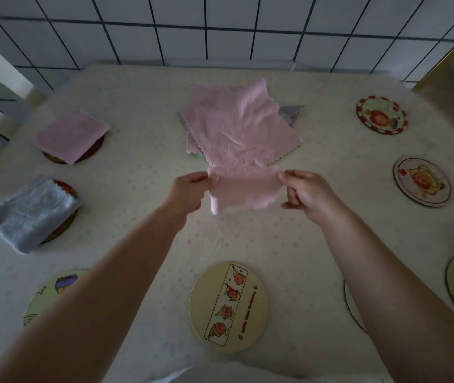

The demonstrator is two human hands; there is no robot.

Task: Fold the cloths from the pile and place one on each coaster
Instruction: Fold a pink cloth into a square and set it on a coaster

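Fingers [209, 176] of the left hand [185, 193] and right hand [307, 193] are pinching the top corners of a soft, fleecy pink cloth [243, 190]. Both arms are reaching forward. Its long axis is running left-right, hanging above the counter [275, 244], just nearer than the rumpled, scalloped-edged pile [237, 123].

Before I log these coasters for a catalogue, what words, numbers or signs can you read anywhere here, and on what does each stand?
"Little Stars Gathering", as best it reads, small and slightly blurred: printed along the picture strip on the cream coaster nearest the person.
A small red mark on the right-hand coaster: too small to read.
The other coasters show only cartoon pictures; the cloths and tablecloth carry no text.
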